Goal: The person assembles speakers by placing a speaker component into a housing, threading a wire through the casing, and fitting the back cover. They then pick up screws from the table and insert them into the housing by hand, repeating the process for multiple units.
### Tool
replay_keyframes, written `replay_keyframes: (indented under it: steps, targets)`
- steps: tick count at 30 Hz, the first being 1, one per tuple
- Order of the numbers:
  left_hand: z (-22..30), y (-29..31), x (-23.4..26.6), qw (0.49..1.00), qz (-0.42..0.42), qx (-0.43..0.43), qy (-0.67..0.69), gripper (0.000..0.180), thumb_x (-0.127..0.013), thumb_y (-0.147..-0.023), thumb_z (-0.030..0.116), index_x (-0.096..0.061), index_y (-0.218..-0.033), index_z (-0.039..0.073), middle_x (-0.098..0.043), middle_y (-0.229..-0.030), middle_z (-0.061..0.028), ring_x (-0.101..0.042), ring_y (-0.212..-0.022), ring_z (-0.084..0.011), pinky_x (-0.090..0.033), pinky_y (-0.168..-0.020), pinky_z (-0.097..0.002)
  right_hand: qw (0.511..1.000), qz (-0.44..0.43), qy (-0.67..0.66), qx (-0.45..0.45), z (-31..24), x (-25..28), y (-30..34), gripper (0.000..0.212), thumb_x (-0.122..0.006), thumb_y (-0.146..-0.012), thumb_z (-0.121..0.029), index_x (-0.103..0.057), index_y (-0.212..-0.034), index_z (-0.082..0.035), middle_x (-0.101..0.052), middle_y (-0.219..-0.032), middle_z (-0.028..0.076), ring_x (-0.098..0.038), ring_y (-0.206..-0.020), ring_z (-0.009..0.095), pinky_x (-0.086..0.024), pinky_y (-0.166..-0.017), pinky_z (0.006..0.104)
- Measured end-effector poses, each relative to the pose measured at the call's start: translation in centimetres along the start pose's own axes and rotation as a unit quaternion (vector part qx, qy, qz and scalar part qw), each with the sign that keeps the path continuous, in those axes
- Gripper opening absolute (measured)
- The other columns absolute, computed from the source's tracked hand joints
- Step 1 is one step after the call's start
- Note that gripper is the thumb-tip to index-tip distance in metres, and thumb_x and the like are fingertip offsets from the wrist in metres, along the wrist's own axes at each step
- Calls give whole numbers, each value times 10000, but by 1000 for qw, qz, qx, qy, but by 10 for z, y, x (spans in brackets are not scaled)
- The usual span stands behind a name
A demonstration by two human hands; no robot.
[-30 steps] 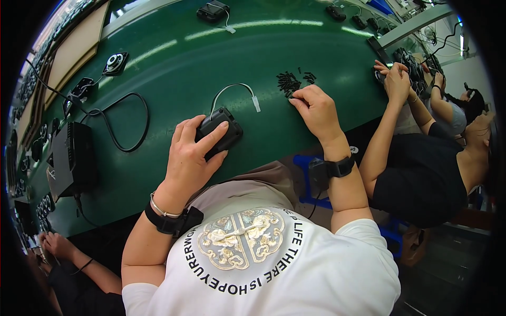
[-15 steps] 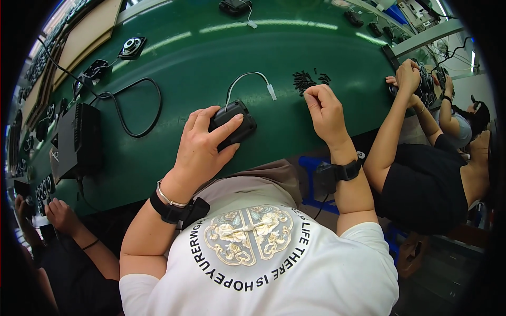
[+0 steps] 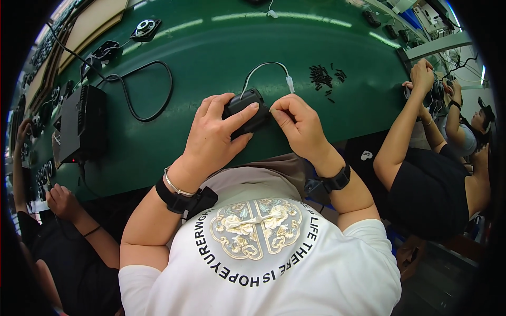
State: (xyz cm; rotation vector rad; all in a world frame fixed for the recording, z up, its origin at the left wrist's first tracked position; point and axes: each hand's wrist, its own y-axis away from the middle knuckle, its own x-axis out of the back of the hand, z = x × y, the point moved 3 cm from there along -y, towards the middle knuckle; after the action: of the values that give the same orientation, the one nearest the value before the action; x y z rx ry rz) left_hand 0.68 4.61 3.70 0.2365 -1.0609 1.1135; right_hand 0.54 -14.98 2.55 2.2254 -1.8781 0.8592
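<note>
On the green table, my left hand [image 3: 213, 126] is closed around a black plastic casing [image 3: 245, 113] with rounded corners, its fingers and thumb spread over the top and near side. From the casing's far side rises a black and white cable [image 3: 268, 63], bending over to a white plug [image 3: 290, 84]. My right hand [image 3: 300, 126] is closed in a pinch at the casing's right edge. What it pinches is too small to make out. Beyond it to the right lies a pile of small black pin-like pieces [image 3: 320, 77], several of them scattered loose.
A black power box [image 3: 81, 124] with a looped black cord [image 3: 169, 89] stands at the left. Behind it are a speaker [image 3: 145, 30] and cardboard sheets [image 3: 95, 26]. Co-workers sit on both sides; one person's hands [image 3: 421, 76] work at the right table end.
My right hand has moved left from the small black pieces to the casing's edge, still pinched. My left hand keeps its hold on the casing. The whole view has shifted slightly.
</note>
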Motion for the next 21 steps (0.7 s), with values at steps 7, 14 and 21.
replay_keyframes:
  steps: [7, 14, 21]
  targets:
    - [-3, -2, -1, 1000, -2, 15, 5, 615, -825, -631, 101, -684, -1217, 224, -565, -1218, -166, -544, -1105, -364, -490, -935, -442, 967, 38, 75, 240, -29, -6, 1, 164, -748, -760, -13, -667, -901, -36, -577, -844, 42, -551, -697, 191, -455, -615, 292]
    - [-4, -2, -3, 1000, 5, 20, 10, 604, -829, -623, 104, -696, -1200, 222, -571, -1216, -155, -545, -1105, -354, -490, -937, -436, 937, 21, 163, 308, -25, -21, -7, 231, -767, -674, -24, -685, -889, -54, -596, -850, 37, -575, -699, 227, -475, -613, 315]
    - [-3, -1, -1, 1000, 5, 15, 13, 580, -830, -639, 134, -691, -1193, 236, -572, -1205, -178, -550, -1089, -362, -486, -933, -444, 941, -1, 125, 315, -16, -11, -12, 213, -752, -709, -18, -670, -904, -48, -621, -880, 59, -584, -718, 237, -486, -637, 302]
